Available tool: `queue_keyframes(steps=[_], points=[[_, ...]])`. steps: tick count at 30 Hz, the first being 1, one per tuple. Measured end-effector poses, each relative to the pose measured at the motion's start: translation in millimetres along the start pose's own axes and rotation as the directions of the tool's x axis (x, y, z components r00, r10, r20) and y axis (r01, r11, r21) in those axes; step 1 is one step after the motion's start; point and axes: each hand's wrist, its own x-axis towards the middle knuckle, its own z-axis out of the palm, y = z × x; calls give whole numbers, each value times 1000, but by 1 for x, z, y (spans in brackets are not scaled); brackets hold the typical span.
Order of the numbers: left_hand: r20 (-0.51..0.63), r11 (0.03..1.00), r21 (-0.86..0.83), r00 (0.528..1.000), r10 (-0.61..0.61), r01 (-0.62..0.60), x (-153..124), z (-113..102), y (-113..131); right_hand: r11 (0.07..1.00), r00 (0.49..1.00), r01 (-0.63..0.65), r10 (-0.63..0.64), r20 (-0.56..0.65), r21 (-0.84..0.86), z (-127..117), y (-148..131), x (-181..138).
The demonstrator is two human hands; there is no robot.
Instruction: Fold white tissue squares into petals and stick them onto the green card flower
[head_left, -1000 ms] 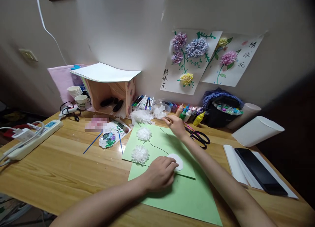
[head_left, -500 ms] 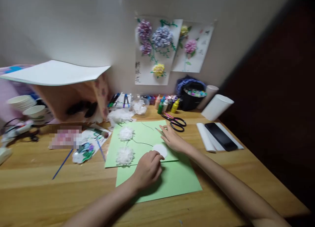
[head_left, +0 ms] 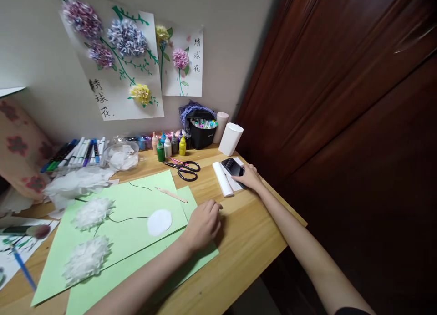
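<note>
My left hand [head_left: 203, 222] rests loosely curled on the edge of the green paper sheets [head_left: 136, 215], holding nothing that I can see. A white paper circle [head_left: 159, 222] lies just to its left at the end of a drawn black stem. Two fluffy white tissue flowers [head_left: 89, 235] sit on the upper green sheet. A thin wooden stick [head_left: 171, 195] lies on the paper. My right hand [head_left: 248, 176] reaches to the right and lies on a black phone [head_left: 232, 166] that rests on white folded paper [head_left: 223, 183].
Black-handled scissors [head_left: 184, 168], small paint bottles [head_left: 169, 145], a clear bowl of tissue [head_left: 121, 156], markers [head_left: 77, 152] and a black marker case [head_left: 202, 130] line the wall. A white roll [head_left: 231, 139] stands near a dark wooden door [head_left: 341, 124]. The table edge [head_left: 273, 251] is close on the right.
My right hand left the stick on the green paper and moved right onto the phone. My left hand came off the white circle. The view swung right.
</note>
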Motion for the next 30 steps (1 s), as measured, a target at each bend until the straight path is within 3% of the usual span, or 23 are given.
queue_keyframes(steps=[4, 6, 7, 8, 11, 15, 19, 30], points=[[43, 1000, -13, 999, -11, 12, 3, 11, 3, 999, 999, -20, 22, -44, 40, 3, 0, 3], [39, 999, -37, 999, -15, 16, 1, 13, 1, 997, 1000, -18, 17, 13, 73, -5, 5, 8], [28, 998, -53, 999, -20, 22, 0, 13, -1, 993, 996, -32, 22, 91, 110, -11, 9, 12], [18, 997, -65, 999, -28, 29, -1, 13, -2, 986, 971, -66, 27, 238, 155, -19, 14, 17], [16, 996, -82, 999, -30, 31, -1, 14, -2, 971, 880, -125, 13, 474, 205, -43, 28, 33], [43, 996, -88, 999, 2, 1, 0, 15, 2, 961, 793, -184, 21, 609, 207, -58, 38, 46], [52, 994, -107, 999, -8, 13, 0, 15, 1, 961, 757, -203, 34, 652, 186, -54, 37, 50], [84, 993, -113, 996, -26, 36, -2, 16, -1, 973, 740, -202, 79, 668, 108, -46, 33, 55]])
